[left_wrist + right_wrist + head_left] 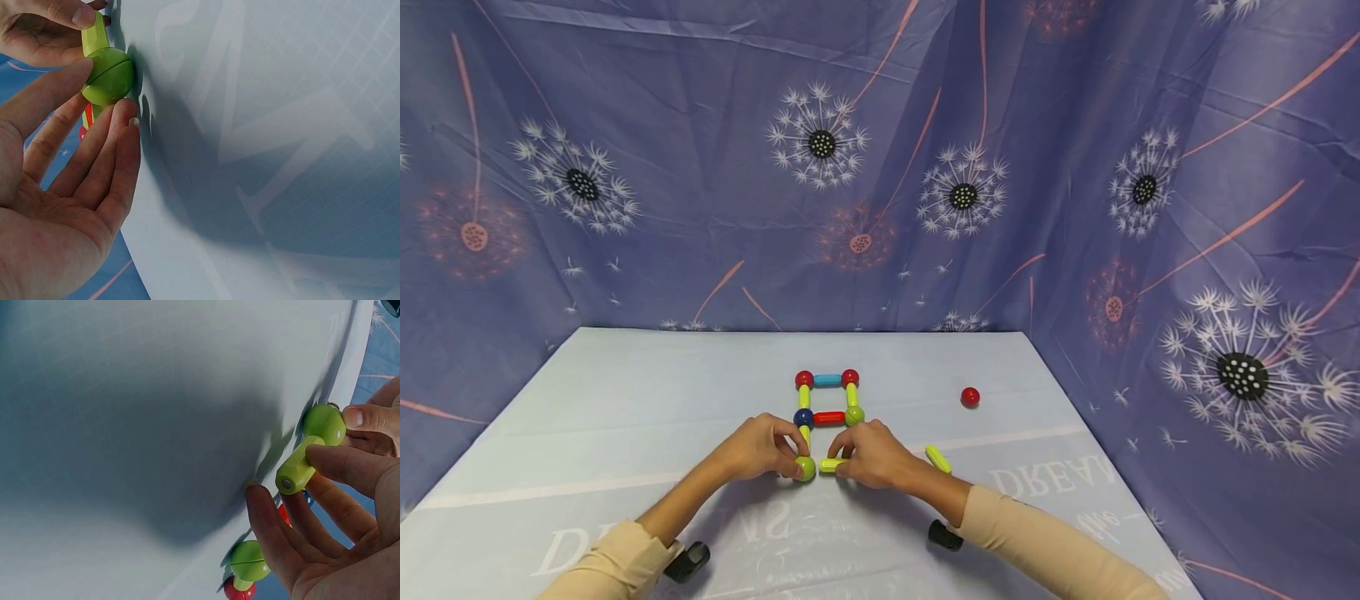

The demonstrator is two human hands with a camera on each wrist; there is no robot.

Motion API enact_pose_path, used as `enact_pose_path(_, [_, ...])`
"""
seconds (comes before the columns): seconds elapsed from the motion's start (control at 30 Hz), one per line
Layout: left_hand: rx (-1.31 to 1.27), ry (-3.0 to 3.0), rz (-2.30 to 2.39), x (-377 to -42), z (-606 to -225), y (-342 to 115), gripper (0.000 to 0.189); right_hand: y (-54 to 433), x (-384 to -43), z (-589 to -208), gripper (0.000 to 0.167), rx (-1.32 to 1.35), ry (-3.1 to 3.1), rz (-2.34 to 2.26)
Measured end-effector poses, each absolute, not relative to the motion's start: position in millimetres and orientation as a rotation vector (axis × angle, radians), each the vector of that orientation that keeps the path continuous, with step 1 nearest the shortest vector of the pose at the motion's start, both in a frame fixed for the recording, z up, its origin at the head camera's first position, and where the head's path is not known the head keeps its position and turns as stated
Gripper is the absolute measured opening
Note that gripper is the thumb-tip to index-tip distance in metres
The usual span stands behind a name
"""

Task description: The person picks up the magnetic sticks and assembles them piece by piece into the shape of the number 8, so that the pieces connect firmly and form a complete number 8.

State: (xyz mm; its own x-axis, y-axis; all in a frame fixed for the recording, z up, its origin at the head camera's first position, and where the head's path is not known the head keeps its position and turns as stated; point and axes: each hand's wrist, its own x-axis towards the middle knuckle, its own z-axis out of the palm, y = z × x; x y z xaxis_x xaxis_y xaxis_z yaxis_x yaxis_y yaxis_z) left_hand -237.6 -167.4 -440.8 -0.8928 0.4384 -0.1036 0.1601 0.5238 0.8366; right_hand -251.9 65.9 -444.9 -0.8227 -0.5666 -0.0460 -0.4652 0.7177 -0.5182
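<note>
My left hand [767, 450] pinches a green ball [806, 468] between thumb and fingers. A yellow-green magnetic rod [831, 465] is pinched in my right hand [874, 454], its silver end tip showing in the right wrist view. Rod and ball are nearly end to end; the head view shows a narrow gap. Beyond the hands lies a frame of balls and rods: two red balls [804, 379] joined by a light-blue rod [827, 380], and a blue ball [803, 417] joined to another green ball [854, 415] by a red rod [830, 417]. Another yellow-green rod [805, 435] runs from the blue ball toward the held ball.
A loose yellow-green rod [937, 459] lies right of my right hand. Farther back on the right is a single red ball [970, 397]. The pale printed cloth [647, 400] covers the table, and a purple dandelion-patterned curtain [700, 167] hangs behind and at the sides.
</note>
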Motion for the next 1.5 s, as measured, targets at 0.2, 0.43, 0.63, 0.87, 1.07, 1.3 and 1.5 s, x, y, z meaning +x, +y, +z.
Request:
enact_pose_path(0.2, [0.503, 2.466, 1.316, -237, -441, -167, 0.022, 65, -251, -445, 0.015, -0.822, 2.725, -0.747])
enact_pose_path(0.43, [0.496, 2.464, 1.32, -237, -442, -167, 0.022, 63, -251, -444, 0.012, -0.849, 2.724, -0.749])
enact_pose_path(0.63, [0.487, 2.463, 1.326, -237, -442, -167, 0.022, 64, -251, -444, 0.012, -0.827, 2.715, -0.761])
enact_pose_path(0.87, [0.501, 2.452, 1.336, -237, -442, -168, 0.021, 67, -251, -444, 0.013, -0.812, 2.709, -0.784])
enact_pose_path(1.07, [0.488, 2.455, 1.328, -237, -442, -167, 0.021, 79, -257, -438, 0.018, -0.768, 2.731, -0.833])
enact_pose_path(1.3, [0.469, 2.462, 1.316, -237, -441, -166, 0.021, 104, -266, -431, 0.024, -0.707, 2.782, -0.947])
enact_pose_path(1.5, [0.461, 2.46, 1.315, -237, -442, -166, 0.022, 128, -271, -428, 0.027, -0.646, 2.845, -1.01])
